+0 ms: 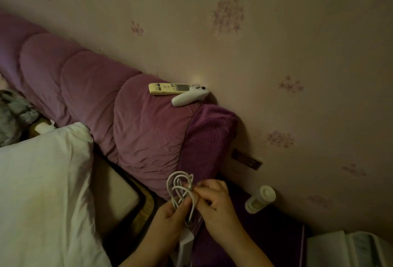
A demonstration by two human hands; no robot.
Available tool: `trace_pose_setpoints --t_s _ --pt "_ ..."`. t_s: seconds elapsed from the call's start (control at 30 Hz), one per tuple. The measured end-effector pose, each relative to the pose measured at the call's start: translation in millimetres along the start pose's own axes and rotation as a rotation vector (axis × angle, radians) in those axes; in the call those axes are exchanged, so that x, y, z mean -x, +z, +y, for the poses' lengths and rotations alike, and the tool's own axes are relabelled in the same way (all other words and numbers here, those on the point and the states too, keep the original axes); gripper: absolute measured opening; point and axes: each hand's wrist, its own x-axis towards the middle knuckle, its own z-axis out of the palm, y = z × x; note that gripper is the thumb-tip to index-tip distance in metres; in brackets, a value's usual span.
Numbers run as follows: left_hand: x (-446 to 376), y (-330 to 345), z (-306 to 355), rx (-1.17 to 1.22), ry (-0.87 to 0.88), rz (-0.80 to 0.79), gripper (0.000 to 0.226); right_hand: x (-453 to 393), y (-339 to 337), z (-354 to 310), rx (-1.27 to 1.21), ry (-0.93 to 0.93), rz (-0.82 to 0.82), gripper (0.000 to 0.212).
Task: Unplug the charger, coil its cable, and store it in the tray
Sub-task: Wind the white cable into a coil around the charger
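The head camera looks steeply down, close over both hands, facing the padded headboard [106, 96] and wall [297, 43].

The white cable [180, 190] is gathered into several loose upright loops in front of the purple headboard; the white charger block [185, 243] hangs just below them.

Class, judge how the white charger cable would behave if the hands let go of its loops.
The cable is probably floppy: its loops sag unevenly between both hands. It would likely spring loose, since nothing ties the loops. It looks thin and light.
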Motion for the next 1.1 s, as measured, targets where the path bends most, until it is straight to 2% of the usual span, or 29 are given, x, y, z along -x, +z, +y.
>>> trace_pose_setpoints --t_s 0.1,0.17,0.27,0.33,0.43,0.5,0.57,0.63,0.7,0.73,0.83,0.87,0.97,1.03,1.1 --pt "-0.1 -2.8 5.2 0.030 -0.046 -0.021 0.041 -0.8 0.5 -7.0 -0.291 0.140 -0.094 0.024" --pt "-2.7 -3.0 10.0 0.069 -0.064 -0.018 0.037 3.0 4.9 -10.2 -0.506 0.187 -0.186 0.031" --pt "-7.0 -4.1 12.0 0.107 -0.061 -0.008 0.029 10.6 11.1 -10.4 -0.587 0.148 -0.272 0.043" --pt "-5.6 -5.3 15.2 0.123 -0.060 -0.021 0.025 13.4 9.9 -5.2 -0.580 0.093 -0.265 0.050" --pt "-2.8 -9.0 24.4 0.115 -0.022 0.010 0.035 17.8 0.3 4.8 -0.552 0.100 -0.222 0.060" --pt "-3.2 -14.3 29.7 0.069 0.025 0.119 0.043 20.7 -8.1 11.8 -0.466 0.212 -0.257 0.044" --pt "-4.8 -21.2 34.5 0.046 0.087 0.201 0.038 23.6 -17.3 16.5 -0.343 0.308 -0.390 0.017" --pt "-10.1 -31.4 34.2 -0.134 0.179 0.307 0.032 26.9 -25.6 19.6 -0.206 0.306 -0.477 0.013" --pt "-15.9 -41.7 29.7 -0.466 0.256 0.387 0.025 27.9 -33.3 18.5 -0.092 0.198 -0.463 0.010" --pt "-16.9 -44.1 26.1 -0.619 0.256 0.376 0.020 26.8 -37.0 17.0 -0.014 0.108 -0.432 0.011" --pt "-12.5 -39.2 14.6 -1.049 0.134 0.217 0.022 18.1 -47.0 9.4 0.131 -0.132 -0.223 0.019" --pt "-10.1 -36.2 11.0 -1.076 0.115 0.144 0.022 13.9 -50.2 6.7 0.116 -0.171 -0.147 0.017" --pt "-2.3 -25.8 5.7 -0.827 0.112 -0.109 0.019 2.3 -54.9 1.7 0.061 -0.207 0.011 0.006" --pt "3.5 -20.8 12.5 -0.625 0.099 -0.282 0.028 -1.3 -55.1 1.2 0.021 -0.198 0.064 0.003" --pt "6.2 -22.3 16.9 -0.640 0.093 -0.404 0.039 -2.1 -55.2 1.4 0.010 -0.190 0.099 0.005"
